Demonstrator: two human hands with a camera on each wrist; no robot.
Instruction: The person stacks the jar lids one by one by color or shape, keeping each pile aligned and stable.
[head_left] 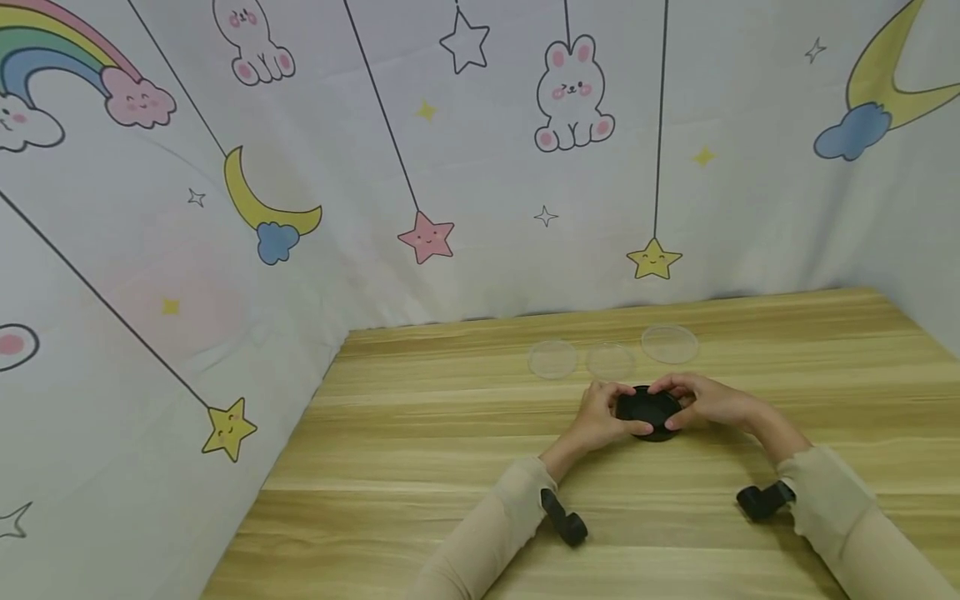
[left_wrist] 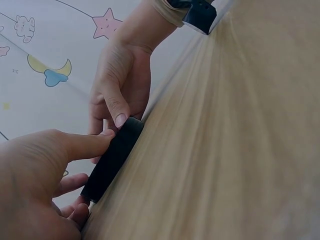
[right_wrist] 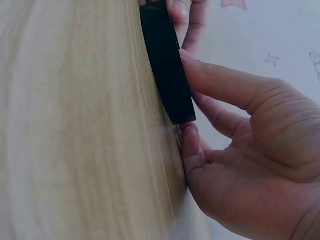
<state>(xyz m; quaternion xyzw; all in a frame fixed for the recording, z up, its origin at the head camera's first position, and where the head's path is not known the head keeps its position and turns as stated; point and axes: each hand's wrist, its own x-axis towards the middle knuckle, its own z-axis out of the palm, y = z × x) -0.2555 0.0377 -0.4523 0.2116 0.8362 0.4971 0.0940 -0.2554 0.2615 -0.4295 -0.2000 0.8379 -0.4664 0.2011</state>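
Note:
A black, round, shallow dish [head_left: 647, 410] with a low rim sits low over the wooden table, between both hands. From the left, my left hand [head_left: 600, 421] grips its edge, thumb on the near side and fingers towards the far side. My right hand [head_left: 711, 402] holds the opposite edge in the same way, the two thumb tips close together. In the left wrist view the dish [left_wrist: 112, 160] shows edge-on as a dark band near the tabletop. The right wrist view also shows the dish's side wall [right_wrist: 167, 65], with fingers reaching under its edge.
Behind the dish, three clear round discs lie on the table: a left one [head_left: 553, 359], a middle one [head_left: 611, 360] and a right one [head_left: 670, 344]. A white printed cloth [head_left: 487, 167] hangs along the table's back and left edges.

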